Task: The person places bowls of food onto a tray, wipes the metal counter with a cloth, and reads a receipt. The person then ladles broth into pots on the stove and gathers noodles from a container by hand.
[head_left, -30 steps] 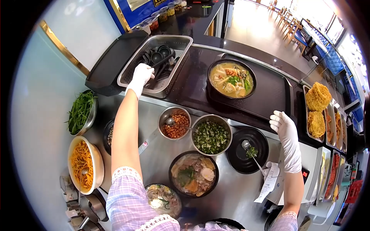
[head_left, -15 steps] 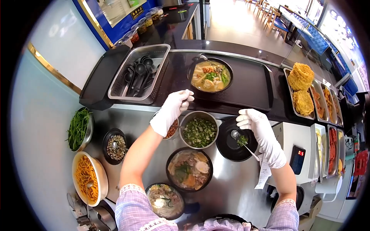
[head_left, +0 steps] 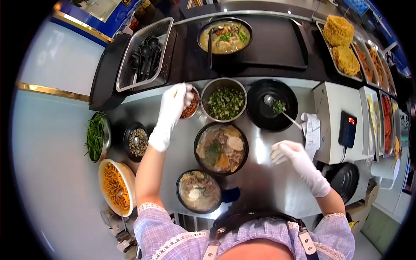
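My left hand (head_left: 175, 102), in a white glove, is beside the small bowl of peanuts (head_left: 190, 108) and partly covers it. Its fingers are curled in, and nothing shows in them. My gloved right hand (head_left: 299, 164) hovers over the steel counter, fingers loosely bent and apart, holding nothing. Nearest to it are a paper receipt (head_left: 311, 134) and a black plate (head_left: 264, 117) bearing a spoon with chopped greens (head_left: 278, 106). A steel pot of chopped scallions (head_left: 225, 103) stands between the hands, with two black bowls of soup with meat (head_left: 221, 149) (head_left: 199, 190) closer to me.
Behind, a soup bowl (head_left: 225, 37) with a black-handled spoon (head_left: 210, 47) sits on a dark tray (head_left: 277, 43). A perforated steel bin (head_left: 167, 56) holds black spoons. Leafy greens (head_left: 95, 138) and orange shreds (head_left: 115, 186) stand left. Fried cakes (head_left: 345, 60) and a digital display (head_left: 348, 130) are right.
My left hand has drawn back from the tray's soup bowl toward the peanuts. My right hand has moved back toward me, away from the black plate. The camera view has tilted down.
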Demonstrator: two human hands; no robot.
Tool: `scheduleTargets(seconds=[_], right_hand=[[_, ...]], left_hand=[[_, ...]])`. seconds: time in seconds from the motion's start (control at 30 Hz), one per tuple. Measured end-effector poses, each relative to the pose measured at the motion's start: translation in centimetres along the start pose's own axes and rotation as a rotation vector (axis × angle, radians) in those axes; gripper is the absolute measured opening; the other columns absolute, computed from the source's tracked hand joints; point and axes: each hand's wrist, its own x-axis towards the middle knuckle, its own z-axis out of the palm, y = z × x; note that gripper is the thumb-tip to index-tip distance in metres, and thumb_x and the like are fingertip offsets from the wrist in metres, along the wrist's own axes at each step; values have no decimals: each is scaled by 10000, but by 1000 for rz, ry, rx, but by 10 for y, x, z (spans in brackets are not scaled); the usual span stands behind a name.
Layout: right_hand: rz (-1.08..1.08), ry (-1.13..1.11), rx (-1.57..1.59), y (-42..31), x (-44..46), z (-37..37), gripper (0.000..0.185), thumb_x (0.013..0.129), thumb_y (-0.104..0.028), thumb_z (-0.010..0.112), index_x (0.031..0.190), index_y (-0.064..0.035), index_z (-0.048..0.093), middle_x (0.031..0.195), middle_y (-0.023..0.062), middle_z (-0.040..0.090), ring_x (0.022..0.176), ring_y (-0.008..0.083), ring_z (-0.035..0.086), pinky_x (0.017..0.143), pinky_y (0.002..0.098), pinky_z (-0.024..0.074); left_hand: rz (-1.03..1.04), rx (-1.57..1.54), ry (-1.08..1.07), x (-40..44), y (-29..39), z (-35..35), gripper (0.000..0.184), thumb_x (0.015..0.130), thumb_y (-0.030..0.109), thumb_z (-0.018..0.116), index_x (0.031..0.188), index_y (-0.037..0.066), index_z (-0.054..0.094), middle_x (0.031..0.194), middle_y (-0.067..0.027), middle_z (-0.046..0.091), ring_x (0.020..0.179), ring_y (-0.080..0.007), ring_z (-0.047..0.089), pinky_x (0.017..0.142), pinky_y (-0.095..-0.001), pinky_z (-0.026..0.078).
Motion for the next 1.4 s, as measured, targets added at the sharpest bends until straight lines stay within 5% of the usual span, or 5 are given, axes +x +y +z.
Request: scheduleTargets(seconds=[0.27, 1.03, 1.07, 1.2, 1.4], right_hand=[[165, -113, 223, 104, 42, 52, 566, 981, -302, 372, 1468, -101, 166, 1351, 159, 419, 1128, 324, 517, 880, 396, 489], [-101, 259, 221, 112, -17, 43, 385, 950, -136, 391, 1326, -61, 431, 1002, 74, 611, 732, 160, 636, 568, 307, 575], [-85, 266, 284, 100, -31, 39, 380, 940, -89, 399, 1310, -31, 458, 1117, 79, 582, 916, 163, 573, 775, 298, 470], [-129, 300, 372, 61, -57, 19, 343, 919, -42, 426, 1241, 24, 523, 1129, 69, 606, 1029, 141, 532, 935, 278, 395], [-263, 323, 242, -10, -52, -34, 321, 915, -76, 421, 1188, 31, 552, 1090, 67, 615, 972, 132, 551, 902, 271, 418]], left_hand=[[-511, -99, -252, -113, -122, -20, 437, 974, 289, 439, 1306, 5, 451, 1108, -118, 615, 913, -209, 613, 815, -341, 496], [-554, -458, -575, -146, -43, 34, 612, 965, 442, 405, 1341, -40, 375, 1201, -210, 558, 919, -284, 643, 748, -355, 544], [-564, -436, -553, -146, -34, 39, 596, 968, 440, 396, 1338, -26, 388, 1191, -207, 564, 898, -278, 645, 745, -358, 541], [-480, -373, -628, -140, 13, 58, 560, 975, 439, 369, 1319, 1, 429, 1188, -190, 570, 878, -281, 640, 762, -380, 526], [-400, -344, -644, -92, 70, 91, 604, 973, 456, 356, 1344, -21, 375, 1206, -191, 563, 952, -312, 621, 814, -411, 504]])
